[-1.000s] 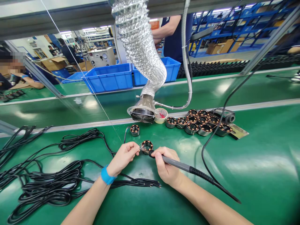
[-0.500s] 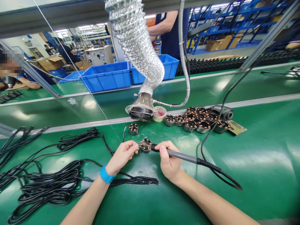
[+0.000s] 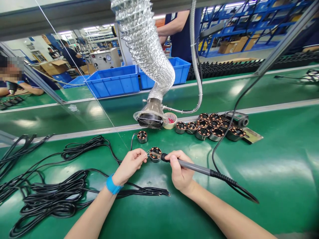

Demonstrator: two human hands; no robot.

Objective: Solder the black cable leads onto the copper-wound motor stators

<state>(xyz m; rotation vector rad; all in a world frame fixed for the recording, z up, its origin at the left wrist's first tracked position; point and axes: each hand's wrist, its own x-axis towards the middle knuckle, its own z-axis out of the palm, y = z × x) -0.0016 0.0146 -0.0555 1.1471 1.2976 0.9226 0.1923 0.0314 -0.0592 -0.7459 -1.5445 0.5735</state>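
A copper-wound motor stator [image 3: 155, 159] rests on the green bench between my hands. My left hand [image 3: 133, 163], a blue band at its wrist, is closed in a pinch on thin wires [image 3: 148, 153] at the stator's left side. In my right hand [image 3: 181, 171] is a soldering iron [image 3: 196, 167], gripped like a pen. Its tip lies over the stator's right rim and points into the ring; exact contact is too small to tell. Just behind stands another stator [image 3: 142, 136] with a black cable attached.
Coiled black cables [image 3: 54, 196] cover the left of the bench. A fume extractor hood [image 3: 151, 114] hangs behind the stators, beside a small round tub [image 3: 169, 120]. Several stators [image 3: 202, 133] cluster at the right near an iron stand [image 3: 236, 119]. Blue bins [image 3: 113, 83] and other people are beyond.
Both hands stay almost in place. The soldering iron and its cord have shifted very slightly to the right, with the tip still over the stator.
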